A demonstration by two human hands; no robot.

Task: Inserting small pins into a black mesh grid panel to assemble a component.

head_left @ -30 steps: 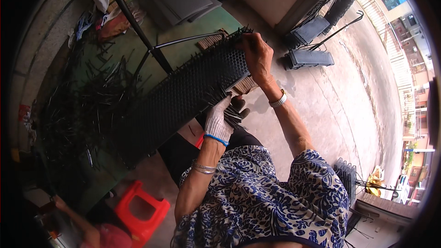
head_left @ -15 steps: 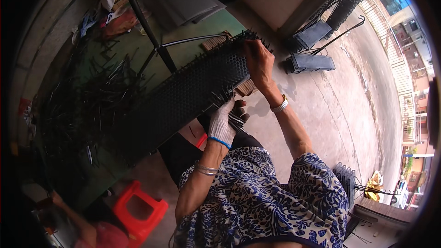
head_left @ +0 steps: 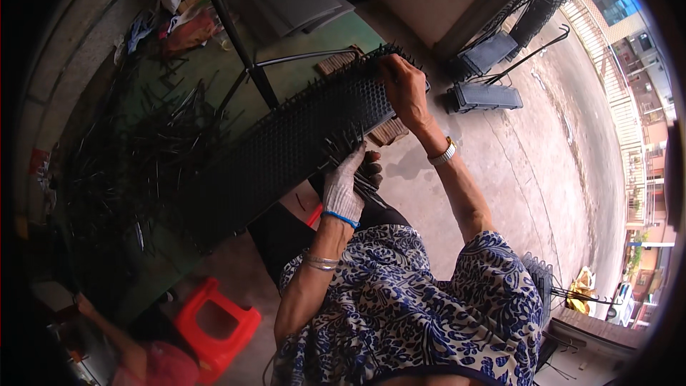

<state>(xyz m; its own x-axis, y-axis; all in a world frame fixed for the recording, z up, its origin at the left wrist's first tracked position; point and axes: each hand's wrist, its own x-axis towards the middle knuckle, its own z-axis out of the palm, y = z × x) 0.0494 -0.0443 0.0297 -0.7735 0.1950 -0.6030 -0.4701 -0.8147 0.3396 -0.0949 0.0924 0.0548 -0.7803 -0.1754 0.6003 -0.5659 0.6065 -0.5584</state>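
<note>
A long black panel (head_left: 296, 136) with a honeycomb of holes lies slanted across the table in front of me. Many thin black sticks (head_left: 314, 93) stand up along its far edge and right end. My left hand (head_left: 344, 187), in a white knitted glove with dark fingertips, is closed round a bunch of black plastic sticks (head_left: 341, 149) at the panel's near edge. Bare, with a watch at the wrist, my right hand (head_left: 406, 89) is pinched over the panel's right end. Its fingertips are hidden among the upright sticks, so what they hold cannot be made out.
Loose black sticks (head_left: 164, 143) pile up on the green table (head_left: 293, 61) at left. A black metal stand (head_left: 251, 71) rises behind the panel, near grey sheets (head_left: 286, 0). A red stool (head_left: 218, 325) and another person's arm (head_left: 118, 336) are at lower left. Black racks (head_left: 487, 96) stand right.
My right hand has shifted slightly upward at the panel's right end, and more of that end shows beside it. My left hand keeps its grip on the sticks, almost unmoved.
</note>
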